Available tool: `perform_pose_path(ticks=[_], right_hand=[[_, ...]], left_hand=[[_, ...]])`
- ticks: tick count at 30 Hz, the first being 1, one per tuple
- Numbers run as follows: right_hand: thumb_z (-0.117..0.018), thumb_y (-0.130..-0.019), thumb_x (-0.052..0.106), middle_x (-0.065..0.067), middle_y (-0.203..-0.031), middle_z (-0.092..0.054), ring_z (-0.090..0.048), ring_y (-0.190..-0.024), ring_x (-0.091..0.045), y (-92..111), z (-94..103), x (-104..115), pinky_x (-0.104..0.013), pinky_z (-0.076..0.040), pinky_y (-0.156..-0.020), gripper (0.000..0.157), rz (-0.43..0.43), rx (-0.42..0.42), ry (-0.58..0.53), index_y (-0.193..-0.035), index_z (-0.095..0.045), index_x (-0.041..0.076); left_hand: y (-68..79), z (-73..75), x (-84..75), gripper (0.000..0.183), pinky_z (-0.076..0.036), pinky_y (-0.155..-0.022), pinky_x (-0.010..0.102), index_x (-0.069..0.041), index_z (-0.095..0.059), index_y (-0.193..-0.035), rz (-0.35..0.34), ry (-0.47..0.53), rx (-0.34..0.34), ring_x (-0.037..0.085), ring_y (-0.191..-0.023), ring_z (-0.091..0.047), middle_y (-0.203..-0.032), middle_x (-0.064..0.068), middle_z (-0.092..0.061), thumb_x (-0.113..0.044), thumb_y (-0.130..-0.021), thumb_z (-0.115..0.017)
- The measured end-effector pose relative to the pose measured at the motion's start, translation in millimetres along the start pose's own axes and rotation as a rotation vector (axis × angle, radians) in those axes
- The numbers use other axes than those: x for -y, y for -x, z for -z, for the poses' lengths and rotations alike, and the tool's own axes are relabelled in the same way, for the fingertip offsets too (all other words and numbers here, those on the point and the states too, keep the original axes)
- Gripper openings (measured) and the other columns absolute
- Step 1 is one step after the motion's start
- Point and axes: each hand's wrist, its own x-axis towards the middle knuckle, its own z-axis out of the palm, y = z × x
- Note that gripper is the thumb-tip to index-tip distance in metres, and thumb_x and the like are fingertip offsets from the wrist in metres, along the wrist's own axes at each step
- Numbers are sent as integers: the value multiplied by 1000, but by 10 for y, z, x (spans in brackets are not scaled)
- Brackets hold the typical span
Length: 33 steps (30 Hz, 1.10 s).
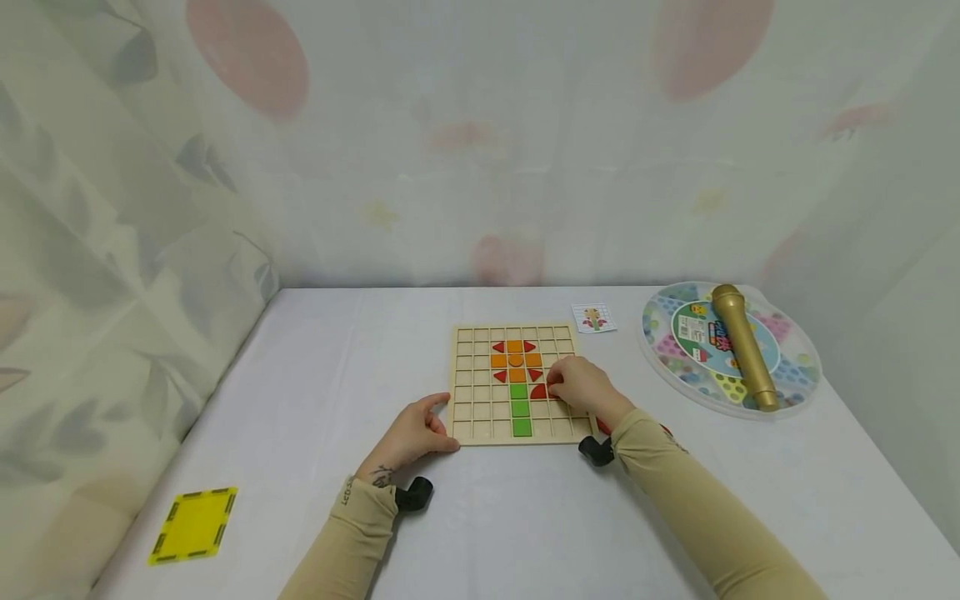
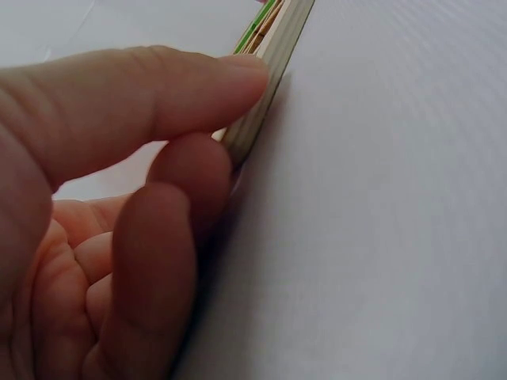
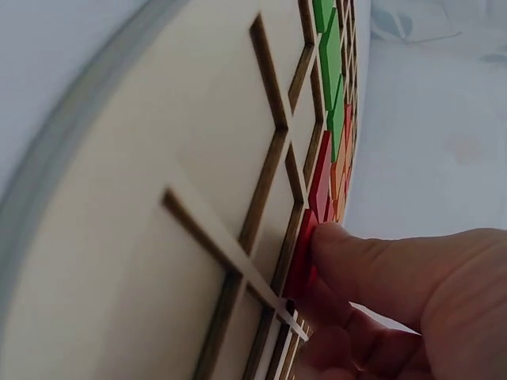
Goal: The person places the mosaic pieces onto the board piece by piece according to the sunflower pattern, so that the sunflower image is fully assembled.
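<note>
A pale wooden grid board (image 1: 472,408) lies on the white table. Orange pieces form a cross on it around an orange disc (image 1: 516,360), with small red triangles (image 1: 498,347) at its corners. Green squares (image 1: 521,409) run down below, beside a rounded red piece (image 1: 538,391). My left hand (image 1: 411,433) holds the board at its near left corner, thumb and fingers against the edges. Over the board's right part, my right hand (image 1: 585,385) pinches a red piece (image 3: 302,253) low over a cell, right beside the rounded red one.
Behind the board lies a small card (image 1: 593,318) printed with a similar pattern. A round patterned case (image 1: 682,367) with a gold microphone (image 1: 744,346) on top lies at right. Red pieces (image 1: 604,427) show beneath my right wrist. A yellow square (image 1: 193,525) lies at front left.
</note>
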Motion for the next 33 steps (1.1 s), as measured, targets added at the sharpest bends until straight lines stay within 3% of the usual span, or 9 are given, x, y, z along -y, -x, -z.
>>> perform_pose_path(ticks=[9, 14, 20, 25, 33], right_hand=[[-66, -84, 19, -3, -91, -64, -55, -80, -18, 61, 22, 7, -37, -45, -72, 21, 6, -44, 26, -102, -69, 9], [-64, -86, 22, -5, -92, -64, -53, -78, -19, 244, 259, -39, -33, -43, -65, 24, -9, -117, -14, -106, -67, 8], [-62, -87, 19, -10, -95, -63, -53, -76, -21, 559, 564, -247, -29, -42, -61, 29, -25, -157, -21, -110, -64, 2], [-64, -85, 16, -14, -97, -62, -54, -79, -22, 805, 613, -511, -32, -45, -62, 30, -78, -109, -3, -110, -64, -1], [-69, -81, 20, -11, -90, -62, -53, -77, -21, 1091, 471, -822, -37, -45, -66, 33, -211, 30, 58, -106, -65, -1]], left_hand=[[6, 1, 5, 86, -41, -52, 26, -5, -39, -139, -4, -35, 1, 12, -55, -49, -65, 3, -57, -6, -64, -81], [8, 3, -6, 86, -41, -53, 26, -6, -39, -139, 15, -29, -1, 12, -54, -49, -64, 4, -58, -6, -64, -81], [3, 6, -27, 86, -41, -52, 26, -6, -39, -139, 14, -24, -3, 12, -54, -49, -64, 4, -57, -5, -64, -81], [-4, 5, -21, 86, -41, -51, 26, -5, -39, -139, 1, -34, -1, 12, -53, -49, -64, 3, -58, -5, -64, -81], [-10, -3, 3, 86, -40, -51, 27, -6, -39, -139, 0, -26, -4, 12, -52, -48, -63, 4, -58, -5, -64, -81]])
